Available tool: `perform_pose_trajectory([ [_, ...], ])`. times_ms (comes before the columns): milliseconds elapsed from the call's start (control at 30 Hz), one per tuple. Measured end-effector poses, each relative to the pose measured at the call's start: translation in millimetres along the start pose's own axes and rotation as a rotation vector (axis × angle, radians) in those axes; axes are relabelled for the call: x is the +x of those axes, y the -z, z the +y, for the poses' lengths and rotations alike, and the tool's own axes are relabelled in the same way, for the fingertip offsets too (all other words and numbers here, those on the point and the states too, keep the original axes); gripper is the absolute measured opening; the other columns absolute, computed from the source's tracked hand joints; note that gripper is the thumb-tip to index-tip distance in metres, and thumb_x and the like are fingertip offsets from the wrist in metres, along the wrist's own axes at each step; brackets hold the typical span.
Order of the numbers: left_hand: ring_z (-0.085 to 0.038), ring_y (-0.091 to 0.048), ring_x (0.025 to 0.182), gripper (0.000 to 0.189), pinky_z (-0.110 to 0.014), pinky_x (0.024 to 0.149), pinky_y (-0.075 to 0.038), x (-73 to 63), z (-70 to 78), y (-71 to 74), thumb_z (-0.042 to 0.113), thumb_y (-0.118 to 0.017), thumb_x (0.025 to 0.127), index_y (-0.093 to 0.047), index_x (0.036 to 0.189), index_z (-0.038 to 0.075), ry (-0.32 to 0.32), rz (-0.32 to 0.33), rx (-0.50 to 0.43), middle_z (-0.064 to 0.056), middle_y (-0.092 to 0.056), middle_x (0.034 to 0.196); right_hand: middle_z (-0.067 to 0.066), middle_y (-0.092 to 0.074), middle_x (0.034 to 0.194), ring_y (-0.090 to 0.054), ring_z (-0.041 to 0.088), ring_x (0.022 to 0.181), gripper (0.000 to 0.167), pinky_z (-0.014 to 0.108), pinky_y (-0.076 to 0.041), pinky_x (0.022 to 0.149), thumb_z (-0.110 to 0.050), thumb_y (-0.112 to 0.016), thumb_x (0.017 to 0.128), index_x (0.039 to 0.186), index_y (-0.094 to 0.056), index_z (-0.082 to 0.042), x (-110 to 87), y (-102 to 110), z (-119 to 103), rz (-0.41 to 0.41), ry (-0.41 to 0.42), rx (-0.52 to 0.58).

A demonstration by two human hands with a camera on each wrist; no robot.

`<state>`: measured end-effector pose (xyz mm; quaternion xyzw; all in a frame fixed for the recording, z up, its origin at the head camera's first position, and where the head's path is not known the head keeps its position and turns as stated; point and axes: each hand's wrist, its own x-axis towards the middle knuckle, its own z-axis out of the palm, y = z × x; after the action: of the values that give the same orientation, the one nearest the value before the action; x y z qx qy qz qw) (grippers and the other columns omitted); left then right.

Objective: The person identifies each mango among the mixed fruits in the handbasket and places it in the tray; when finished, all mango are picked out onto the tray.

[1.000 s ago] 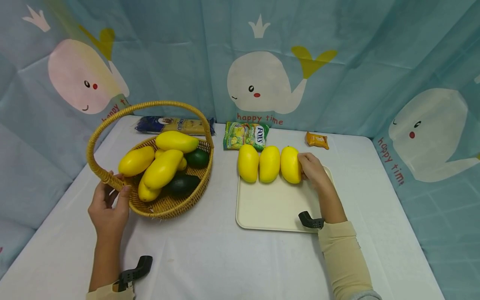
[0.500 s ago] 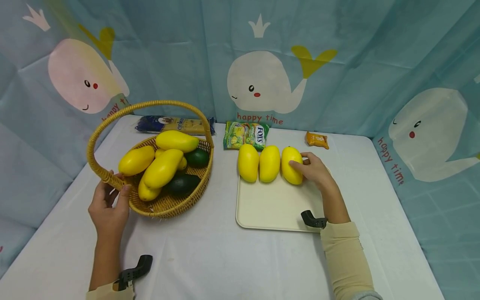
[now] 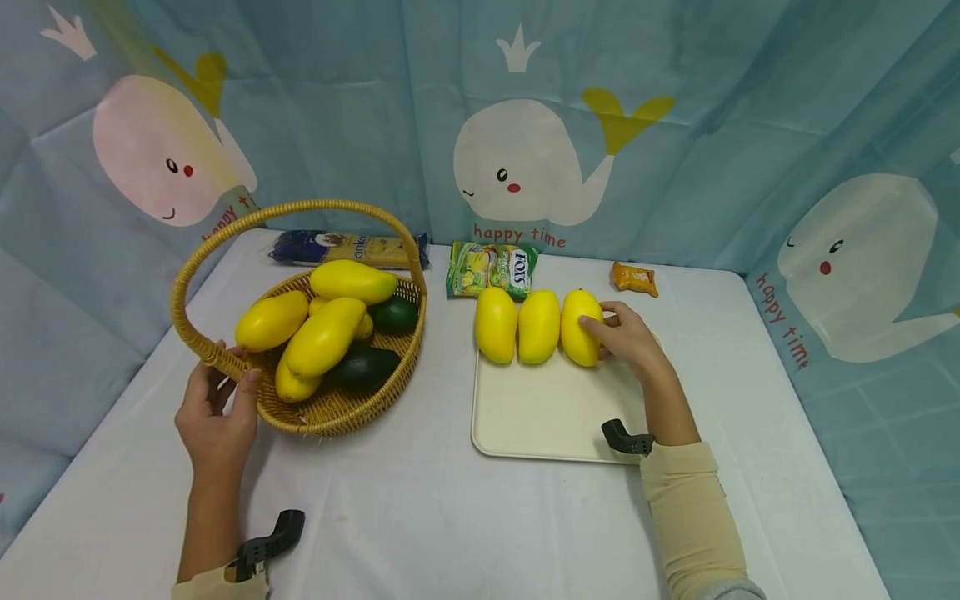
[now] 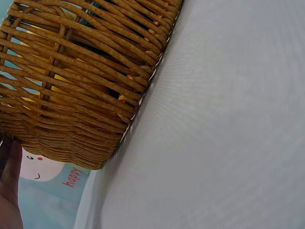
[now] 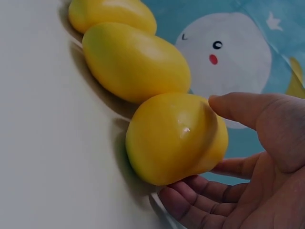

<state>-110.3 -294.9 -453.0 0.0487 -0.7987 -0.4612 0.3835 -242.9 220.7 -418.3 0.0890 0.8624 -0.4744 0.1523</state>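
My left hand (image 3: 217, 417) grips the wicker basket (image 3: 330, 429) at its left rim, by the foot of the arched handle. Several yellow mangoes (image 3: 326, 337) and dark green avocado-like fruits (image 3: 363, 369) lie inside. On the right, my right hand (image 3: 626, 337) holds the rightmost mango (image 3: 576, 333), thumb on its top and fingers along its far right side. It is the last in a row of three, beside a middle mango (image 3: 538, 327) and a left mango (image 3: 496, 325), along the back of a cream tray (image 3: 555, 417). In the right wrist view, the held mango (image 5: 171, 138) sits against its neighbour.
Behind the tray lies a green candy bag (image 3: 491, 269), with a small orange packet (image 3: 634, 279) to its right. A long pasta-like packet (image 3: 352, 250) lies behind the basket. A whale-print curtain (image 3: 345, 125) hangs at the table's back edge.
My right thumb has come over the top of the rightmost mango. That mango tipped slightly right, then shifted back left towards the middle one. My left hand and the basket stay put.
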Motion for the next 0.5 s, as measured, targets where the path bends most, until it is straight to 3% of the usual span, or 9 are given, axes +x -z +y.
perform_pose_trajectory([
  [500, -0.016, -0.060, 0.119, 0.056, -0.021, 0.099, -0.049, 0.5, -1.0, -0.2, -0.007, -0.069, 0.090, -0.056, 0.141, 0.011, 0.000, 0.003, -0.004, -0.011, -0.065, 0.128, 0.022, -0.046, 0.136, -0.058, 0.032, 0.094, 0.077, 0.042, -0.051, 0.093, -0.048, -0.065, 0.095, 0.155, -0.033, -0.011, 2.2, 0.7, 2.5, 0.011, 0.012, 0.007],
])
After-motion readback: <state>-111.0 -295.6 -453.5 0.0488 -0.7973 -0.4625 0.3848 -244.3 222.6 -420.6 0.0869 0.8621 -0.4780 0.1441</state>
